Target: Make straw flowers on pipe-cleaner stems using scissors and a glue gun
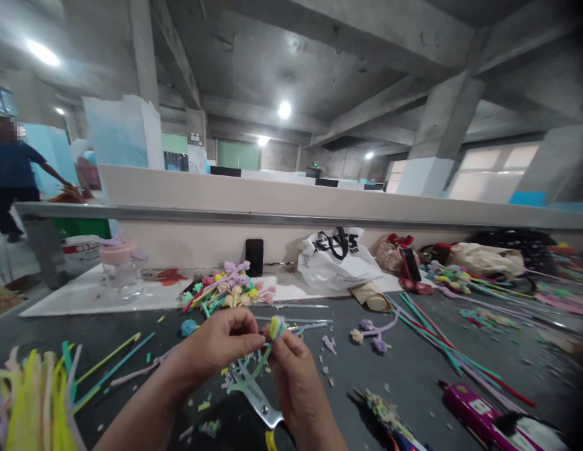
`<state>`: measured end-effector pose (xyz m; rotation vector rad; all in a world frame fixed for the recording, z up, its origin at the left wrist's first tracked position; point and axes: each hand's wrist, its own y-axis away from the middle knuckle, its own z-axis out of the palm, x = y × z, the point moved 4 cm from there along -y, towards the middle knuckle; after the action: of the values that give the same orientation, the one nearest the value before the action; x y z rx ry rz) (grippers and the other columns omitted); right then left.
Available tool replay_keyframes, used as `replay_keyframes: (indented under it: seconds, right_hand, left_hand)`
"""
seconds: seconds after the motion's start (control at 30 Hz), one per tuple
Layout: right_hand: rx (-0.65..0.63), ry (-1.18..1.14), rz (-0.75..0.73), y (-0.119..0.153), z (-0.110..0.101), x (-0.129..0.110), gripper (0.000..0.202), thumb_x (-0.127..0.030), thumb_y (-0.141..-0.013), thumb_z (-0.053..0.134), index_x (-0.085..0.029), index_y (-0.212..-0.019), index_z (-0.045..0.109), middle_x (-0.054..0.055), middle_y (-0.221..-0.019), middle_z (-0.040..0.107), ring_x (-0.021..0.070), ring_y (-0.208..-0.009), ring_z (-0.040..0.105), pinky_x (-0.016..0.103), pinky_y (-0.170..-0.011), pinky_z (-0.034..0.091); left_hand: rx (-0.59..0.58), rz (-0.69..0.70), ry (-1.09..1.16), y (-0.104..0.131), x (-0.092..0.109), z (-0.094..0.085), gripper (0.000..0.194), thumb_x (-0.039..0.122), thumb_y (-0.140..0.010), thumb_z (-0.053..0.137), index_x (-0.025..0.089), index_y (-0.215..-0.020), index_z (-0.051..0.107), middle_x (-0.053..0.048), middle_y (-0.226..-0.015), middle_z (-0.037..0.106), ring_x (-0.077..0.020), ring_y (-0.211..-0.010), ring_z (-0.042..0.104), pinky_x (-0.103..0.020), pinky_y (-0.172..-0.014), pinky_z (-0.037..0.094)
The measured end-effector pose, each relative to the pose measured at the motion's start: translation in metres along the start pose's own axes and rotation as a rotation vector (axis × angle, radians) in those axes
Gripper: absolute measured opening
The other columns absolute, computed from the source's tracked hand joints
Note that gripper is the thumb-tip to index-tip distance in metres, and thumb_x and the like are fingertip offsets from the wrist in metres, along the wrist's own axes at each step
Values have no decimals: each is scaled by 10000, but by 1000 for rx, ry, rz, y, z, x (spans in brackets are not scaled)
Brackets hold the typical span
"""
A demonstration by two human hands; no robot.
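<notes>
Between my two hands is a small pipe-cleaner flower (pixel 275 327) with a yellow and pale blue head and a green stem hanging down. My right hand (pixel 294 366) pinches it just under the head, thumb against the fingers. From the left side, my left hand (pixel 228 341) is closed in a pinch whose fingertips meet the flower's edge; what exactly lies between them is hidden. Below my hands, silver scissors (pixel 260 401) with yellow inside the handle lie on the dark tabletop, partly behind my right wrist.
Loose pipe cleaners (pixel 37 401) are bunched at left. Finished flowers (pixel 235 285) are heaped ahead, near a phone (pixel 254 257) and a white bag (pixel 338 257). A purple glue gun (pixel 479 407) lies at right. A clear jar (pixel 119 272) stands left; a person (pixel 14 169) is beyond.
</notes>
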<state>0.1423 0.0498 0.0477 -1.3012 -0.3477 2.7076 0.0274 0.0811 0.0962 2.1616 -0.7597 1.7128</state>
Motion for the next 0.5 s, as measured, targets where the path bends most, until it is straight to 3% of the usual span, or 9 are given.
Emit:
replay_keyframes:
  seconds: [0.23, 0.5]
  right_hand:
    - [-48, -4, 48, -3, -5, 10, 214, -289, -651, 724, -159, -822, 725, 38, -666, 682, 188, -706, 604, 297, -691, 437]
    - [22, -18, 63, 0, 0, 10, 160, -292, -618, 747, -174, -722, 721, 23, -625, 669, 146, -600, 581, 264, -640, 434]
  left_hand:
    - [17, 46, 4, 0, 3, 5, 155, 259, -673, 617, 155, -686, 503, 61, -582, 451, -80, -543, 387, -212, -514, 291]
    - [124, 46, -107, 3, 10, 4, 117, 196, -659, 578, 170, -642, 465, 64, -546, 435, -85, -522, 379, -215, -492, 282]
